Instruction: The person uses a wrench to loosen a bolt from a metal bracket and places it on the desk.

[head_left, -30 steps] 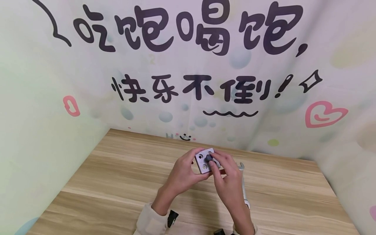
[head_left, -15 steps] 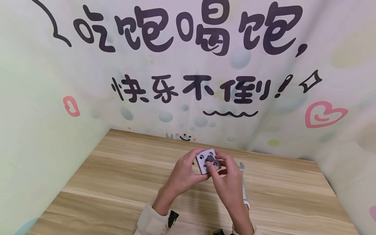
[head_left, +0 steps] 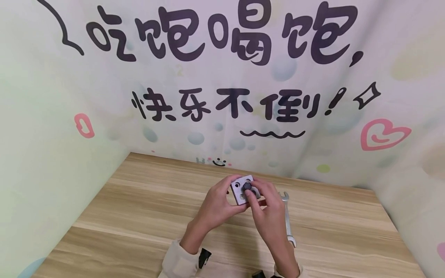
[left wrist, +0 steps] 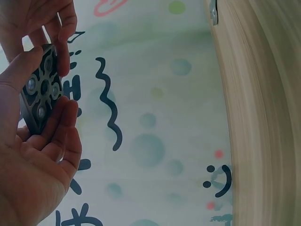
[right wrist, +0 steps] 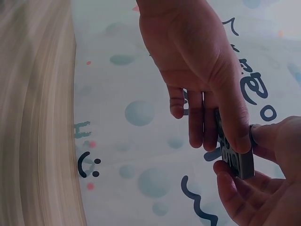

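Here the block [head_left: 242, 192] sits above the table [head_left: 139, 216], gripped by the curled left hand [head_left: 217, 206], while the right hand [head_left: 265, 210] pinches a dark bolt [head_left: 247, 186] at its face. A slack pinch could drop the bolt, or cross-thread it; the wrench [head_left: 287, 220] lies just beside.

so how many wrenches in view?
1. The wrench lies flat on the table, just right of the right hand, partly hidden behind it. Both hands hold the metal block, nothing else.
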Action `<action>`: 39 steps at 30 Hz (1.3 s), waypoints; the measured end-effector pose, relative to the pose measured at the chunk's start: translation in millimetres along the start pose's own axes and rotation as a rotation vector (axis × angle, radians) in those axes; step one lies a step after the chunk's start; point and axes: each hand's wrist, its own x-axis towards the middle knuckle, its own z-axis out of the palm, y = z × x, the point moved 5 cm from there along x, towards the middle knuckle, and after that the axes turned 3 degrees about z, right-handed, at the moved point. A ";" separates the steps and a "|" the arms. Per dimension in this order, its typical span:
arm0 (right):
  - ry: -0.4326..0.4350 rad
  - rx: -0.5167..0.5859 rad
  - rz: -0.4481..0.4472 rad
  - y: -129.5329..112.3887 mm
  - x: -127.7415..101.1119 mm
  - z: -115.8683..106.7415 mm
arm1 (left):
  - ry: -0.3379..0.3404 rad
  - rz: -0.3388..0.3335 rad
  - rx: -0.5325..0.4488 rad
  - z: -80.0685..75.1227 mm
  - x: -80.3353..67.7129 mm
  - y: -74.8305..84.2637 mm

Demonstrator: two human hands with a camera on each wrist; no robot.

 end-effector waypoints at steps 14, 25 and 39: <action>-0.043 0.019 0.070 2.8 -0.2 3.1 | 0.004 0.013 -0.016 2.5 -0.3 -4.6; 0.009 -0.049 0.020 1.6 0.7 2.4 | -0.002 0.014 -0.012 4.6 -0.4 -3.7; -0.028 -0.025 -0.002 1.4 0.0 2.1 | -0.020 -0.019 -0.018 2.4 -0.3 -3.6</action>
